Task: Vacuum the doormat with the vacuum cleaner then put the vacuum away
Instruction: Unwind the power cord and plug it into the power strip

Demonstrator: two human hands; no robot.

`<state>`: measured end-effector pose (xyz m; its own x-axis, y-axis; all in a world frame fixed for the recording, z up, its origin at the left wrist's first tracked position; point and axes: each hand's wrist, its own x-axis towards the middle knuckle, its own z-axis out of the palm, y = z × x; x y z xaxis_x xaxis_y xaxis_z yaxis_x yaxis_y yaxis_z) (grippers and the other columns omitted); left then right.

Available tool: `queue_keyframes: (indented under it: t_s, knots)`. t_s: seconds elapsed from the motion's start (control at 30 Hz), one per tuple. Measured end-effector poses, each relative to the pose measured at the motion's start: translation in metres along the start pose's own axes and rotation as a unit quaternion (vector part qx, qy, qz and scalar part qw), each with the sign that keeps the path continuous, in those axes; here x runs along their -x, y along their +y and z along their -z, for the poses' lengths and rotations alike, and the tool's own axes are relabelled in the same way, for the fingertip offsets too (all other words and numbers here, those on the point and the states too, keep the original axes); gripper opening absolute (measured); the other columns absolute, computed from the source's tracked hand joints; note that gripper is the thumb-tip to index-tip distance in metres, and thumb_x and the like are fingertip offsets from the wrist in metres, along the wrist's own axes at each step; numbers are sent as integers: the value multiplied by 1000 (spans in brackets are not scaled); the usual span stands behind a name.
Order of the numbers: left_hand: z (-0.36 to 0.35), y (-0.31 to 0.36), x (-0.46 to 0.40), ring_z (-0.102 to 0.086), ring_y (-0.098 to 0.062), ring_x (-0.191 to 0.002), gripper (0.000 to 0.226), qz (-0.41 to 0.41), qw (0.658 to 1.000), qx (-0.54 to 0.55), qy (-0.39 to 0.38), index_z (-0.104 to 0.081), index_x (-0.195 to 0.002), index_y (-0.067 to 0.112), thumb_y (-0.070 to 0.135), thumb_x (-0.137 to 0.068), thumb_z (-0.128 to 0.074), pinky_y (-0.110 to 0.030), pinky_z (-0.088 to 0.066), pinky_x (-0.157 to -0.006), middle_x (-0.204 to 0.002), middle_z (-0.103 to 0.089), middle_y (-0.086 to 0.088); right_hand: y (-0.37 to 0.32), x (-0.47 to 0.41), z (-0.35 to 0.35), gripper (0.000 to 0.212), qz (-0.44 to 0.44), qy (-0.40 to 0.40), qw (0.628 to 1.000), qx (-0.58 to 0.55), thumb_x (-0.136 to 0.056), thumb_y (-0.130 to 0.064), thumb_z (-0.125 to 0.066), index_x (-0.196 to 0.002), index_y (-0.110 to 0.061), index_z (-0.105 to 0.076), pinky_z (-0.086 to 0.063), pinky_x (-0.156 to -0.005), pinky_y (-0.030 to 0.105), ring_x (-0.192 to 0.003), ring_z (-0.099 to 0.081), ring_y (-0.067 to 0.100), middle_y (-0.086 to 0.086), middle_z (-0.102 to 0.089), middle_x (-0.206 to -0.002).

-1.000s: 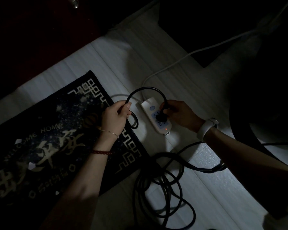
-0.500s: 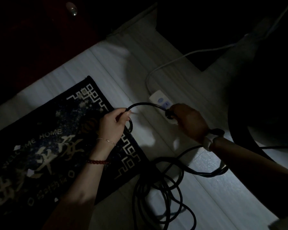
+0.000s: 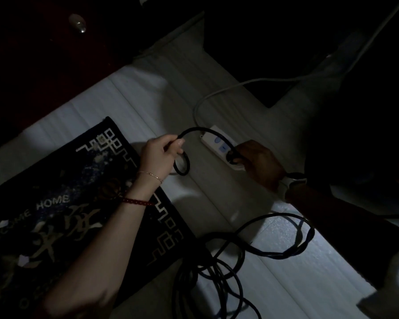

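The scene is dim. A dark doormat (image 3: 62, 203) with gold lettering and several pale scraps on it lies on the pale floor at the left. My left hand (image 3: 159, 156) grips the black vacuum cord (image 3: 194, 131) above the mat's corner. My right hand (image 3: 258, 162) holds the black plug (image 3: 231, 157) at the white power strip (image 3: 219, 141). The vacuum cleaner itself is not visible.
Loose loops of the black cord (image 3: 228, 261) lie coiled on the floor at bottom centre. The strip's white cable (image 3: 240, 85) runs up to the right. A dark red door with a metal stopper (image 3: 78, 25) fills the upper left; a dark object stands at the right.
The view has shifted, so the power strip and both hands sit further up-right relative to the mat. Both hands keep hold of cord and plug.
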<state>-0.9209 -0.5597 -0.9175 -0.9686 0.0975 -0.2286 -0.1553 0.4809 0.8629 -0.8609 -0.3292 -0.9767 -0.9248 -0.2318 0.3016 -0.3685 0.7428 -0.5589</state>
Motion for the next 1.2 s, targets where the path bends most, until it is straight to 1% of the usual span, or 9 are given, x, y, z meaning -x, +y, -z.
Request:
queue_keyframes:
  t_s: [0.2, 0.33, 0.5, 0.6, 0.7, 0.83, 0.93, 1.03, 1.2]
  knots:
    - [1, -3, -1, -53, 9, -52, 15, 21, 1000, -3, -17, -65, -90, -4, 8, -88, -56, -6, -41, -57, -66, -60, 3, 1, 2, 1, 32, -67, -48, 995, -47, -87, -14, -44, -92, 4, -69, -43, -76, 25, -86, -54, 17, 21, -70, -86]
    - [4, 2, 6, -55, 11, -56, 17, 23, 999, -7, -31, -65, -95, -6, 8, -88, -56, -9, -43, -63, -76, -63, -6, -9, 1, 7, 34, -100, -62, 993, -29, -86, -17, -46, -95, 6, -68, -49, -76, 29, -82, -66, 36, 24, -69, -88]
    - [7, 9, 19, -55, 11, -57, 16, 43, 997, 36, -45, -63, -96, -5, 8, -88, -58, -11, -44, -64, -71, -60, 5, -53, 24, 8, 60, -332, -20, 942, -57, -87, -14, -58, -140, -3, -32, -39, -102, 42, -121, -49, 33, 21, -48, -135]
    - [13, 16, 27, -56, 8, -59, 14, 56, 995, 64, -61, -60, -101, 2, 7, -88, -58, -4, -43, -60, -74, -59, 3, -94, 60, 2, 53, -155, 31, 987, 39, -81, -33, -54, -126, -8, -42, -47, -90, 46, -103, -59, 40, 26, -59, -115]
    - [17, 21, 38, -54, -1, -69, 18, 75, 992, 74, -74, -60, -105, 0, 8, -89, -56, -3, -43, -56, -78, -59, 2, -125, 92, -11, 66, 66, -231, 960, 143, -73, -57, -54, -129, -25, -39, -46, -90, 38, -105, -59, 32, 13, -58, -120]
    - [19, 20, 54, -54, -4, -72, 9, 91, 986, 97, -99, -60, -95, 12, 9, -91, -54, -11, -45, -59, -79, -59, 1, -136, 99, -25, 78, 18, -447, 882, 148, -81, -53, -56, -145, -32, -18, -42, -94, 50, -127, -36, 37, 17, -31, -144]
    - [18, 20, 61, -52, -5, -72, 16, 112, 978, 140, -104, -59, -82, 21, 9, -91, -52, -19, -43, -66, -76, -57, 2, -140, 96, -24, 64, -50, -395, 912, 93, -82, -40, -57, -139, -22, -35, -51, -82, 48, -113, -43, 36, 17, -40, -133]
    - [16, 30, 58, -52, -4, -69, 11, 142, 969, 180, -88, -59, -86, 16, 10, -91, -52, -20, -42, -65, -75, -56, 2, -128, 75, 7, 56, -106, -384, 917, 3, -86, -34, -58, -135, -17, -39, -41, -91, 38, -114, -41, 29, 14, -43, -127]
    - [17, 66, 29, -56, -2, -58, 17, 87, 973, 211, -23, -56, -106, 4, 0, -91, -49, -13, -48, -58, -74, -55, -2, -101, 19, 83, 39, -133, -109, 984, -40, -84, -20, -62, -121, -19, -53, -43, -87, 34, -102, -49, 24, 8, -55, -108]
